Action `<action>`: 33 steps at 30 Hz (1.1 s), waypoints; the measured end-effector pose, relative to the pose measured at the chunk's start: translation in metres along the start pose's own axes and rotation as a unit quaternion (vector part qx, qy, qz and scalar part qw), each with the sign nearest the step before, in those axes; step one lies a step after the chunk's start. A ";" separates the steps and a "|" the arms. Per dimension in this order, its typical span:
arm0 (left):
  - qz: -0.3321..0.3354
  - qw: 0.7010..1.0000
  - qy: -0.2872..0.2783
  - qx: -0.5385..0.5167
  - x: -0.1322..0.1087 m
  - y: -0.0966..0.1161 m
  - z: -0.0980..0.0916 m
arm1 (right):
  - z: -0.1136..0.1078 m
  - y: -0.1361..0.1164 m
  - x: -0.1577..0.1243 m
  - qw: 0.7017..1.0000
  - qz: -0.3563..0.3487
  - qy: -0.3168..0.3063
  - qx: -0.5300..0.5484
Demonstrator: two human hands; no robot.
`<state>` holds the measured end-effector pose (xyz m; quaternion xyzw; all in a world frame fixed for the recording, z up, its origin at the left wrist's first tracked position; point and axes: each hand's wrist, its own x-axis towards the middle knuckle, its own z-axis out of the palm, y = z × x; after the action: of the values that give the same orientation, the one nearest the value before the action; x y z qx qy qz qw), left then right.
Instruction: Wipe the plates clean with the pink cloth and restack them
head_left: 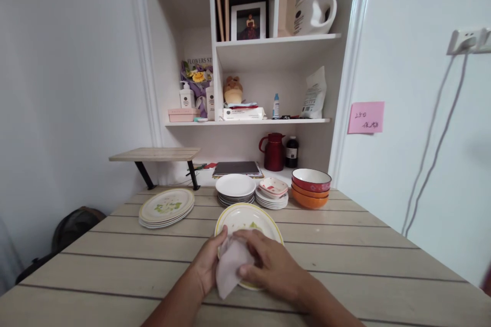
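Note:
A white plate with a yellow rim and a green leaf pattern (268, 222) is tilted up in front of me, just above or on the table. My left hand (210, 260) is closed on the plate's left edge, thumb upward on the rim, its other fingers hidden behind. Over the plate's face, my right hand (264, 260) is curled round a pale pinkish cloth (230, 265). The cloth's loose corner hangs below the fingers and covers the lower left of the plate.
Matching plates (166, 207) are stacked at left. Behind my hands stand white plates (235, 185), small dishes (273, 187) and stacked bowls (310, 189). A raised wooden stand (155, 154) is back left; a red jug (274, 152) stands below the shelves (249, 122).

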<state>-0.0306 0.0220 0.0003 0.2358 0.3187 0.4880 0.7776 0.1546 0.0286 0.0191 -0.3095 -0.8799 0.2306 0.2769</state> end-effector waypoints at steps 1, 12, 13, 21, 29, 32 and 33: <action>-0.001 1.000 -0.004 0.001 0.000 0.000 0.001 | 0.005 -0.001 0.002 1.000 -0.001 0.005 -0.015; 0.038 0.998 -0.055 -0.007 0.006 -0.001 -0.003 | -0.013 0.043 0.017 0.972 0.144 0.156 -0.101; 0.037 0.998 -0.055 -0.007 0.006 -0.002 -0.004 | -0.017 0.045 0.016 0.970 0.162 0.141 -0.113; 0.034 0.995 -0.098 0.000 0.004 -0.002 0.001 | -0.011 0.023 0.012 0.999 0.038 0.008 -0.013; 0.039 0.987 -0.153 0.018 0.000 -0.002 0.010 | 0.000 0.013 0.019 0.997 0.014 0.076 -0.018; 0.021 0.987 -0.159 0.032 0.000 -0.003 0.007 | -0.002 0.027 0.021 0.984 0.104 0.131 -0.062; 0.015 0.986 -0.162 0.036 -0.001 -0.004 0.006 | -0.004 0.032 0.022 0.978 0.128 0.151 -0.066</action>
<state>-0.0240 0.0195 0.0023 0.3447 0.2019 0.4433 0.8024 0.1560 0.0664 0.0108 -0.4688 -0.7942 0.1558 0.3538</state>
